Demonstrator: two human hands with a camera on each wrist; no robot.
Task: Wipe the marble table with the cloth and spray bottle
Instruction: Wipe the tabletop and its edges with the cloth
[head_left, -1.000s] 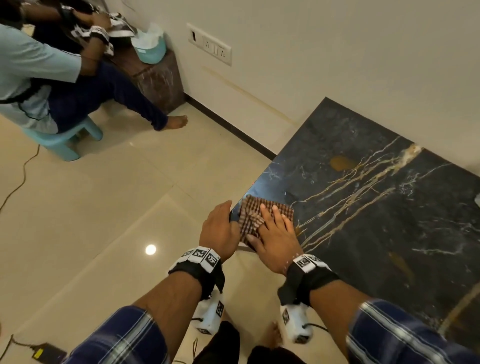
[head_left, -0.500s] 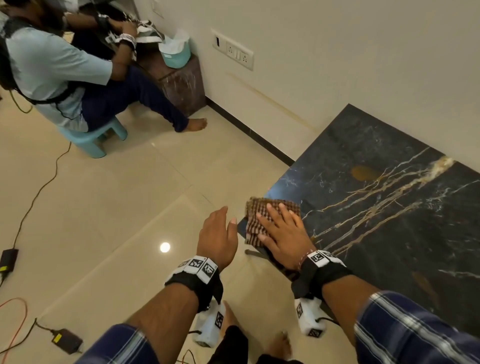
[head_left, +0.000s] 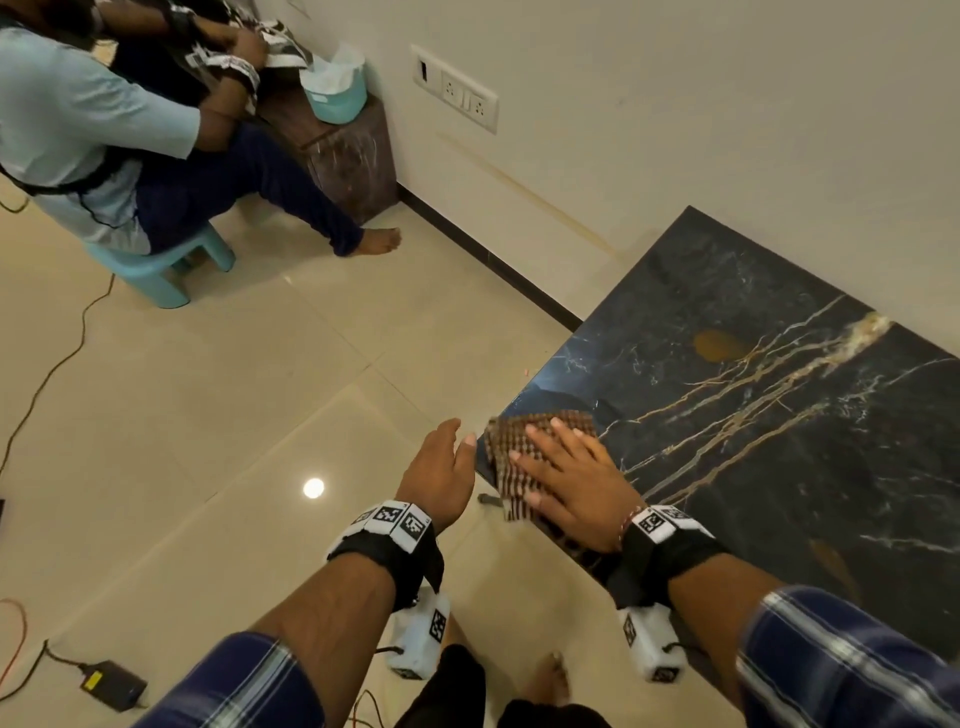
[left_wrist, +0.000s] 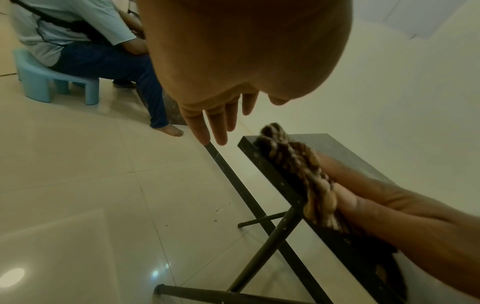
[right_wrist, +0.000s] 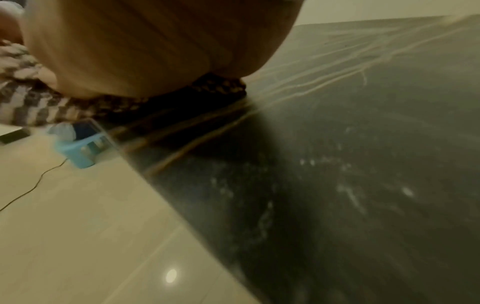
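The checked brown cloth (head_left: 524, 447) lies flat on the near left corner of the marble table (head_left: 779, 415), pinned there under the right hand (head_left: 576, 483), whose fingers (head_left: 540, 436) are spread out straight across the weave, pressing it down rather than curling round it. Under the heel of that palm the cloth runs back along the table's edge, and a fold of it hangs just over the side, as the left wrist view shows (left_wrist: 293, 164); in the right wrist view the cloth (right_wrist: 39, 107) bunches out from under the palm (right_wrist: 155, 45) towards the corner. To the far side of the pressing hand the dark slab stretches away with gold and white veins (head_left: 769, 384) and an amber patch (head_left: 719, 345), its back edge against the cream wall (head_left: 675, 130). Just beside the cloth, off the table's corner and not touching it, the left hand (head_left: 441, 473) hangs over the floor with fingers relaxed and extended, holding nothing. Below both hands are the table's crossed black metal legs (left_wrist: 265, 246) on pale glossy floor tiles (head_left: 208, 415). Both wrists wear black straps with printed marker tags (head_left: 395, 522), and checked blue sleeves (head_left: 841, 665) cover the forearms. Well beyond the left hand, another person (head_left: 78, 130) in a light shirt and dark trousers sits on a low blue plastic stool (head_left: 156, 270) by a dark wooden stand with a teal container (head_left: 335, 96). A switch plate (head_left: 454, 88) is set in the wall, and cables with a black adapter (head_left: 111, 683) trail across the floor. No spray bottle shows in any view.
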